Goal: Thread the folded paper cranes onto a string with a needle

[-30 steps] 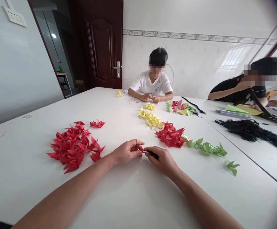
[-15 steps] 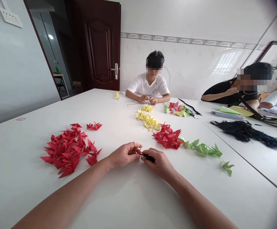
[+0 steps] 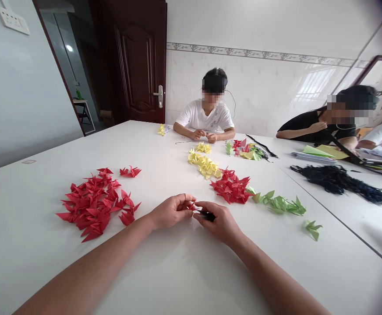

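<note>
Pinched between the thumb and fingers of my left hand (image 3: 173,212) is a small red origami crane (image 3: 192,206), mostly covered by the fingertips. My right hand (image 3: 220,221) is closed around a slim black tool (image 3: 207,215) with thin tips, resembling tweezers. Its tips meet or nearly meet the red paper; actual contact is too small to tell. Left of my hands lies a large pile of red origami cranes (image 3: 92,203). Just beyond my right hand is a smaller red crane pile (image 3: 231,187), with light green cranes (image 3: 284,204) to its right.
Yellow cranes (image 3: 206,165) lie farther back, before a person in white (image 3: 207,116) seated opposite. Mixed coloured cranes (image 3: 243,148) are near that person. At right are a heap of black cords (image 3: 338,183), paper sheets (image 3: 322,153) and a person in black (image 3: 309,124).
My right index fingertip has moved slightly up and left, closer to the red crane and left fingers. The piles on the table stay as they were.
</note>
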Demonstrator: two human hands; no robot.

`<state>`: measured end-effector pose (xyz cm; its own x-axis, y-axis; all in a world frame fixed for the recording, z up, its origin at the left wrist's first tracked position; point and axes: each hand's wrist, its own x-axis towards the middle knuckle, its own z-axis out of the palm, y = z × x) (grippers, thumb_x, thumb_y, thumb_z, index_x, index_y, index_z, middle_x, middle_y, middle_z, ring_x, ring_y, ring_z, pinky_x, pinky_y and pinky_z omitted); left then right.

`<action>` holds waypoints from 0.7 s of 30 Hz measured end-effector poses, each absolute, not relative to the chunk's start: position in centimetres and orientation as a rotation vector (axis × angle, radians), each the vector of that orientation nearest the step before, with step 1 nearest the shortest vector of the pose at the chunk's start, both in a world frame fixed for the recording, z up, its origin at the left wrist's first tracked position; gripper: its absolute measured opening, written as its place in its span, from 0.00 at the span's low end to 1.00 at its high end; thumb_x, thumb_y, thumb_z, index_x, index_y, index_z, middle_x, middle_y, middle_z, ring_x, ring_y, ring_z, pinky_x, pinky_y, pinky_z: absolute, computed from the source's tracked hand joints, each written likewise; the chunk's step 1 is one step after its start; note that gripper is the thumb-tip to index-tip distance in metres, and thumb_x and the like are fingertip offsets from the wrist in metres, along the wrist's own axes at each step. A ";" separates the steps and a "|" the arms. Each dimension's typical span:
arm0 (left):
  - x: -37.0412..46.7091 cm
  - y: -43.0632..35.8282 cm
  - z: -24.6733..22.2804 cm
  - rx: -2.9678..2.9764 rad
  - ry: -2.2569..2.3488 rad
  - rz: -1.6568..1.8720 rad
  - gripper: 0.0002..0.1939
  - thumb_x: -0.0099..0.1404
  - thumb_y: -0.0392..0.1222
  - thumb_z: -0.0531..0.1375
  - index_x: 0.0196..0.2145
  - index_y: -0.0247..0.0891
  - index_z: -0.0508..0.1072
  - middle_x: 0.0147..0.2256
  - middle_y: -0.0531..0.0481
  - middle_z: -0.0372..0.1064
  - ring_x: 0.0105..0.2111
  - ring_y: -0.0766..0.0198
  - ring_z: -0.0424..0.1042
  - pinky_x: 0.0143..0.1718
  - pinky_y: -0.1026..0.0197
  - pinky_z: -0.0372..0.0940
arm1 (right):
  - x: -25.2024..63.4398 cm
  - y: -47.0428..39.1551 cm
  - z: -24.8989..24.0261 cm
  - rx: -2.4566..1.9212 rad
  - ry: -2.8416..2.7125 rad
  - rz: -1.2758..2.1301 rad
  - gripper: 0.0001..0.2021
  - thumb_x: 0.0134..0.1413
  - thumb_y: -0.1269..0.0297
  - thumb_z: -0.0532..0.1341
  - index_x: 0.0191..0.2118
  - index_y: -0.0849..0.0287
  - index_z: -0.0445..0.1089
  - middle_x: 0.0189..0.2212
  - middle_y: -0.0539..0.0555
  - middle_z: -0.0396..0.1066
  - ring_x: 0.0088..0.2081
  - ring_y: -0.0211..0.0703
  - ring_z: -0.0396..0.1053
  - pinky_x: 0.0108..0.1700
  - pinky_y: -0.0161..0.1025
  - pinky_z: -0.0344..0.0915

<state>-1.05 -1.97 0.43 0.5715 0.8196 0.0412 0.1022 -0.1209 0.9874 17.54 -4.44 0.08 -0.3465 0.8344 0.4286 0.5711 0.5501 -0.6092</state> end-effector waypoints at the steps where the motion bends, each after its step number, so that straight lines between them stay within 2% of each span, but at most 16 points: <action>1: -1.1 -2.0 0.5 1.595 0.802 0.740 0.21 0.56 0.43 0.59 0.47 0.37 0.64 0.41 0.45 0.68 0.45 0.59 0.67 0.49 0.54 0.59 | 17.6 -4.4 0.1 -1.124 -2.059 0.454 0.12 0.48 0.65 0.58 0.40 0.55 0.70 0.30 0.52 0.73 0.30 0.39 0.69 0.32 0.34 0.64; 6: -1.1 -2.1 0.6 1.610 0.841 0.737 0.22 0.55 0.42 0.60 0.47 0.36 0.65 0.40 0.45 0.67 0.44 0.60 0.67 0.48 0.54 0.59 | 17.6 -4.4 0.1 -1.109 -2.082 0.391 0.09 0.50 0.67 0.57 0.35 0.57 0.73 0.26 0.52 0.70 0.26 0.37 0.66 0.28 0.32 0.60; 15: -1.0 -2.1 0.8 1.597 0.846 0.718 0.23 0.55 0.43 0.60 0.48 0.37 0.64 0.40 0.45 0.67 0.42 0.60 0.67 0.46 0.56 0.60 | 17.7 -4.2 0.1 -1.100 -2.083 0.311 0.08 0.48 0.68 0.56 0.31 0.58 0.73 0.22 0.51 0.68 0.24 0.36 0.63 0.25 0.31 0.58; 18: -1.1 -2.2 0.8 1.573 0.853 0.715 0.22 0.54 0.44 0.60 0.47 0.38 0.65 0.39 0.46 0.67 0.40 0.62 0.67 0.44 0.57 0.61 | 18.4 -3.7 0.4 -1.094 -1.961 0.247 0.08 0.48 0.68 0.56 0.31 0.58 0.72 0.25 0.52 0.70 0.26 0.38 0.66 0.28 0.33 0.61; 21: -1.2 -2.3 0.7 1.557 0.896 0.718 0.21 0.54 0.43 0.60 0.46 0.37 0.66 0.39 0.46 0.66 0.38 0.64 0.66 0.42 0.58 0.61 | 20.4 -2.7 0.8 -1.190 -1.624 0.133 0.09 0.49 0.63 0.57 0.32 0.59 0.72 0.29 0.54 0.73 0.30 0.40 0.68 0.34 0.35 0.63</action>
